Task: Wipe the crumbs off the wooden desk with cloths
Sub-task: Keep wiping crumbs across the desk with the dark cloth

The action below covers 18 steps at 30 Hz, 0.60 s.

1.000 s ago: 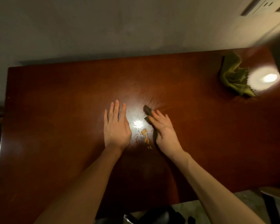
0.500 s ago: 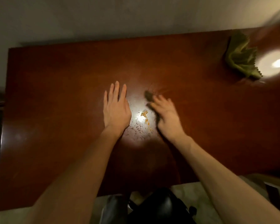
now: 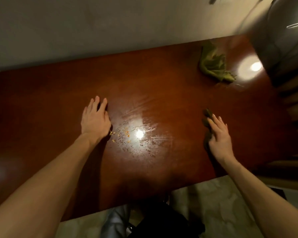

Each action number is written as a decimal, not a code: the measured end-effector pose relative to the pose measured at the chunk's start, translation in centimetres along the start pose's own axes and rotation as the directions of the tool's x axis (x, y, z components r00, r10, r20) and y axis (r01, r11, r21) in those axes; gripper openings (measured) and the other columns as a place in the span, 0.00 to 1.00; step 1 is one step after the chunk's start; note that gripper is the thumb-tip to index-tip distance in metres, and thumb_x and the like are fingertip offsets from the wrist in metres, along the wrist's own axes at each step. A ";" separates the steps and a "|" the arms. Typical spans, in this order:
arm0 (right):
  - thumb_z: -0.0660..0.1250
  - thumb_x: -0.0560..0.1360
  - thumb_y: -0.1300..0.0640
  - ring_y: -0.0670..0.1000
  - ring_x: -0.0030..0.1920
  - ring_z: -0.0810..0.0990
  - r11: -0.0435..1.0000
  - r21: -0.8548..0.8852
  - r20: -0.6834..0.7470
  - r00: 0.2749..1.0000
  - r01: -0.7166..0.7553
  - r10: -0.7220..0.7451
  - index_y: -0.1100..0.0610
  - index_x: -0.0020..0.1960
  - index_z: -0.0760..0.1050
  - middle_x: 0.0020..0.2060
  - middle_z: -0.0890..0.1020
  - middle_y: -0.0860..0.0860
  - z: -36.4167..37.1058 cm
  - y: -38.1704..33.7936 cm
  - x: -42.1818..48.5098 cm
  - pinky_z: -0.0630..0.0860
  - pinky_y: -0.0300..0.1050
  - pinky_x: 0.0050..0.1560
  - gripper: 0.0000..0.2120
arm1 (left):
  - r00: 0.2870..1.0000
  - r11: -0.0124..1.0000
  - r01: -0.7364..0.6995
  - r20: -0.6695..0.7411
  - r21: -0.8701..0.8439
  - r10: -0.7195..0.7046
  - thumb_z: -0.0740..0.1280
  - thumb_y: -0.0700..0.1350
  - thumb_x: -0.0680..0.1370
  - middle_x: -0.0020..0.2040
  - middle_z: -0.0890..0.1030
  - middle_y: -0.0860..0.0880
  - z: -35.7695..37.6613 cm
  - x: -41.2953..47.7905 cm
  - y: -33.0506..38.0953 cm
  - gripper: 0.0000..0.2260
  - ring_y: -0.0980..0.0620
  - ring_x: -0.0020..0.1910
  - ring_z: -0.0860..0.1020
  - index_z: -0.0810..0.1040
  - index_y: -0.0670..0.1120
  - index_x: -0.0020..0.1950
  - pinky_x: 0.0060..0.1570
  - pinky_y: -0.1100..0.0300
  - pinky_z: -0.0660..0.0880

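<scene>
Orange crumbs [image 3: 122, 134] and fine specks lie on the glossy wooden desk [image 3: 50, 103] around a bright light glare, just right of my left hand. My left hand [image 3: 95, 119] rests flat on the desk, palm down, holding nothing. My right hand [image 3: 218, 136] lies flat on a small dark cloth [image 3: 206, 122], pressing it to the desk well to the right of the crumbs. Only the cloth's left edge shows from under the fingers. A crumpled green cloth [image 3: 213, 66] sits untouched at the far right of the desk.
A wall runs along the desk's far edge. Dark furniture stands off the right end of the desk. A dark chair [image 3: 153, 222] sits below the near edge, over a pale floor.
My right hand has slid the dark cloth to the right, away from the crumbs. The left hand stays flat beside the crumbs, and the crumbs look more spread out.
</scene>
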State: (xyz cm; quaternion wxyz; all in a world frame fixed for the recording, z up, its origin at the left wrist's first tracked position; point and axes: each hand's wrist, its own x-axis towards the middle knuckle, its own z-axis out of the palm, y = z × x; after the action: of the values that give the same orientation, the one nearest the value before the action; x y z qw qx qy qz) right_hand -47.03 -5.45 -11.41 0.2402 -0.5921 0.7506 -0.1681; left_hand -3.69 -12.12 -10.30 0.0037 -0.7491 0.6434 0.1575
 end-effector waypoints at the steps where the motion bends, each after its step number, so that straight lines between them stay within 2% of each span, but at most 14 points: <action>1: 0.62 0.79 0.74 0.48 0.83 0.51 0.999 0.004 -0.019 0.999 -0.037 0.037 0.54 0.80 0.67 0.82 0.63 0.50 0.2 0.1 -0.6 0.41 0.49 0.83 0.33 | 1.000 1.000 0.002 0.000 -0.001 -0.002 0.52 0.50 0.87 0.86 0.50 0.46 0.0 0.0 0.1 0.26 0.46 0.85 0.47 0.53 0.52 0.86 0.83 0.46 0.46; 3: 0.62 0.76 0.76 0.52 0.83 0.54 0.999 -0.003 -0.071 0.996 -0.052 0.051 0.57 0.79 0.68 0.81 0.64 0.53 1.6 -1.2 -1.6 0.44 0.53 0.84 0.33 | 1.000 1.000 0.015 0.005 -0.004 -0.015 0.53 0.49 0.87 0.86 0.49 0.46 0.1 0.1 0.4 0.26 0.46 0.85 0.47 0.52 0.51 0.86 0.83 0.47 0.45; 5: 0.62 0.74 0.77 0.55 0.83 0.57 1.000 -0.006 -0.084 0.997 -0.001 0.000 0.58 0.77 0.69 0.80 0.64 0.53 4.2 -4.4 -2.6 0.47 0.58 0.84 0.34 | 0.999 1.000 0.030 0.017 -0.006 -0.030 0.54 0.50 0.87 0.86 0.50 0.46 0.0 0.3 0.6 0.26 0.46 0.85 0.47 0.53 0.51 0.86 0.83 0.47 0.45; 9: 0.64 0.75 0.74 0.44 0.83 0.45 0.979 -0.008 0.036 0.979 0.202 -0.201 0.43 0.80 0.59 0.82 0.52 0.41 10.4 -13.7 -5.2 0.40 0.49 0.83 0.42 | 0.996 0.999 0.043 0.076 -0.019 -0.042 0.55 0.59 0.86 0.86 0.52 0.44 -0.7 0.9 0.6 0.29 0.42 0.85 0.51 0.56 0.52 0.86 0.83 0.44 0.50; 11: 0.65 0.77 0.71 0.46 0.84 0.45 0.952 -0.006 0.117 0.945 0.307 -0.304 0.46 0.82 0.58 0.83 0.52 0.43 11.9 -16.6 -5.4 0.36 0.48 0.82 0.40 | 0.990 0.999 0.053 0.133 -0.011 -0.051 0.54 0.64 0.85 0.86 0.54 0.45 -1.6 1.2 0.8 0.30 0.41 0.84 0.53 0.56 0.54 0.85 0.82 0.43 0.52; 14: 0.61 0.81 0.67 0.49 0.84 0.45 0.925 -0.018 0.239 0.900 0.380 -0.365 0.51 0.83 0.58 0.84 0.54 0.48 11.4 -16.5 -4.3 0.32 0.47 0.81 0.33 | 0.982 0.992 -0.085 0.177 0.090 0.068 0.50 0.66 0.85 0.85 0.56 0.48 -2.8 1.7 1.6 0.29 0.44 0.84 0.55 0.58 0.57 0.85 0.82 0.42 0.49; 16: 0.58 0.81 0.64 0.48 0.84 0.45 0.929 -0.007 0.186 0.913 0.370 -0.363 0.47 0.83 0.58 0.84 0.54 0.46 10.6 -14.4 -3.9 0.39 0.51 0.83 0.32 | 0.960 0.965 -0.224 0.198 0.134 0.195 0.46 0.67 0.83 0.86 0.53 0.49 -3.4 1.9 3.2 0.31 0.46 0.84 0.54 0.58 0.58 0.85 0.82 0.42 0.47; 18: 0.59 0.81 0.67 0.46 0.84 0.46 0.949 -0.010 0.103 0.944 0.315 -0.312 0.43 0.81 0.58 0.83 0.53 0.43 9.1 -11.9 -3.3 0.44 0.52 0.84 0.34 | 0.940 0.952 -0.280 0.235 0.126 0.246 0.45 0.67 0.84 0.86 0.49 0.50 -3.4 2.0 5.6 0.30 0.45 0.85 0.52 0.54 0.60 0.85 0.82 0.42 0.47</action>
State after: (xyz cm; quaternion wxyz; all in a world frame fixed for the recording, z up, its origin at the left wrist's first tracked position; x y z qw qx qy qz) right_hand -31.75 -4.85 -12.05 0.2400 -0.7147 0.6361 -0.1643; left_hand -8.03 -15.75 -6.49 0.1118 -0.6318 0.7441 0.1859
